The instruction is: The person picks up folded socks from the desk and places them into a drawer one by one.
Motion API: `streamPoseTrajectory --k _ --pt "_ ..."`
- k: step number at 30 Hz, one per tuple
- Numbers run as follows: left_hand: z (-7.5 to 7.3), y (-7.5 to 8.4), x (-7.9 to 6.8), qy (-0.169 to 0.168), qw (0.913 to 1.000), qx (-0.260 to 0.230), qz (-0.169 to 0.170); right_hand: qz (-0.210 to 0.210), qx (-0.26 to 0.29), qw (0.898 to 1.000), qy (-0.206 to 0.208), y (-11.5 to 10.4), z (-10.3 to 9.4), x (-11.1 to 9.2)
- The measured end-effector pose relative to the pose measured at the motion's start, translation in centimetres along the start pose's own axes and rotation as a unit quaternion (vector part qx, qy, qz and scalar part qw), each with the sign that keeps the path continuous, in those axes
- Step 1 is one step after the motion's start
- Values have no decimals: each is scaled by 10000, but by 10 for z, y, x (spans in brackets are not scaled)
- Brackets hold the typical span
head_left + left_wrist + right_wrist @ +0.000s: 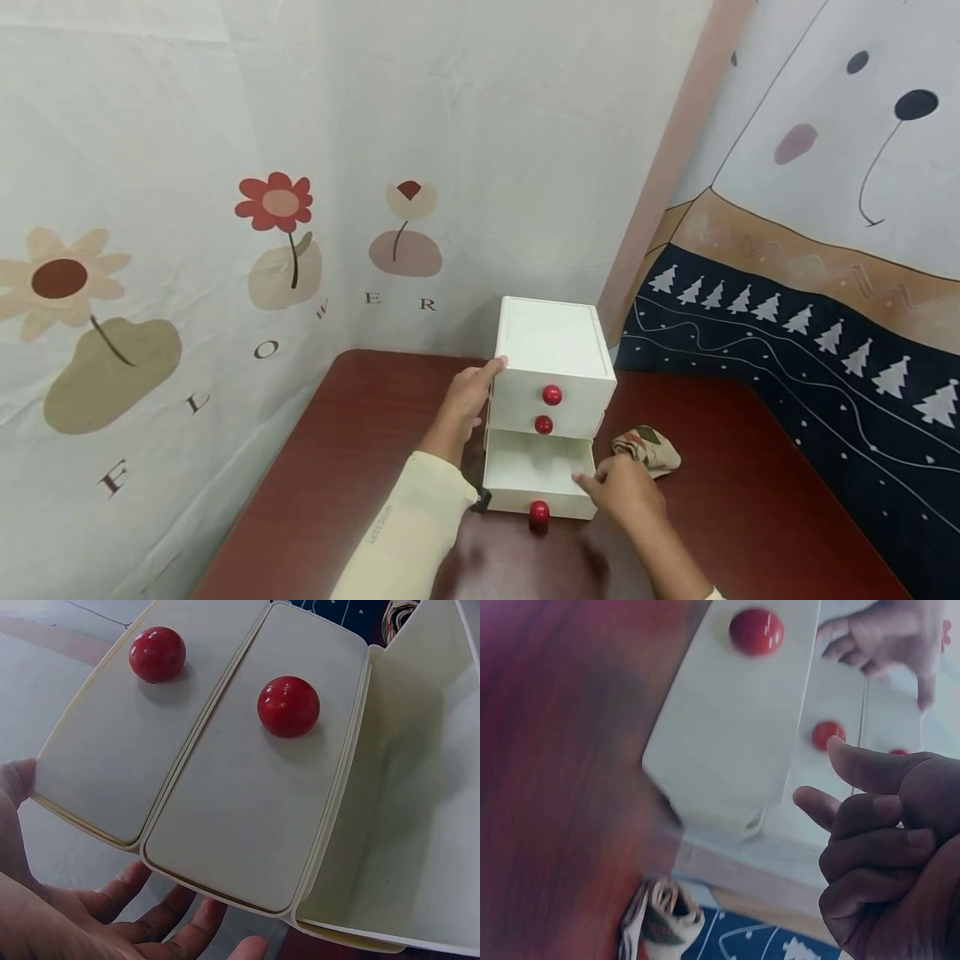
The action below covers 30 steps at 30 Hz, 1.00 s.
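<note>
A small white drawer cabinet (557, 333) with red ball knobs stands on the table. Its bottom drawer (536, 467) is pulled out, and I see nothing inside; the two drawers above are closed. My left hand (467, 398) rests against the cabinet's left side, its thumb at the upper front corner and its fingers spread along the side in the left wrist view. By the right end of the bottom drawer is my right hand (628, 490). In the right wrist view its thumb and index finger stand apart with nothing between them, the other fingers bent.
A rolled patterned cloth (660, 452) lies on the dark red table (360, 425), right of the cabinet. Behind stands a white flower-printed curtain (480, 150). A dark blue sheet with white trees (795, 350) hangs along the right side.
</note>
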State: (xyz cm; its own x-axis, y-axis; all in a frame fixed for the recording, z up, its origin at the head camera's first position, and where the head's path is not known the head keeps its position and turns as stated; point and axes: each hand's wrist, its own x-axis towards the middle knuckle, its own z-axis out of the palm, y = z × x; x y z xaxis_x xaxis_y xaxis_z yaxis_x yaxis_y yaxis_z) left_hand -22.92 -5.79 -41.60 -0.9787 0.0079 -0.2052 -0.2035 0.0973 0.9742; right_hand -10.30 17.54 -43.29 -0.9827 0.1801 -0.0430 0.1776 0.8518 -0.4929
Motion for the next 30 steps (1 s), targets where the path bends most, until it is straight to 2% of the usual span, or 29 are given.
streamPoseTrajectory --k 4,11,16,24,30 --pt "-1 0 0 20 10000 -42 -19 185 89 9996 167 16 -9 14" --pt "0 1 -1 39 9999 -66 -101 332 310 9963 727 52 -12 40" --pt "-1 0 -1 28 9999 -61 -112 557 359 9945 806 70 -12 52" --pt "-1 -1 -1 38 10000 -1 -79 739 435 9913 1001 85 -11 65" --pt "0 0 -2 28 9999 -28 -97 818 424 9923 828 89 -13 77"
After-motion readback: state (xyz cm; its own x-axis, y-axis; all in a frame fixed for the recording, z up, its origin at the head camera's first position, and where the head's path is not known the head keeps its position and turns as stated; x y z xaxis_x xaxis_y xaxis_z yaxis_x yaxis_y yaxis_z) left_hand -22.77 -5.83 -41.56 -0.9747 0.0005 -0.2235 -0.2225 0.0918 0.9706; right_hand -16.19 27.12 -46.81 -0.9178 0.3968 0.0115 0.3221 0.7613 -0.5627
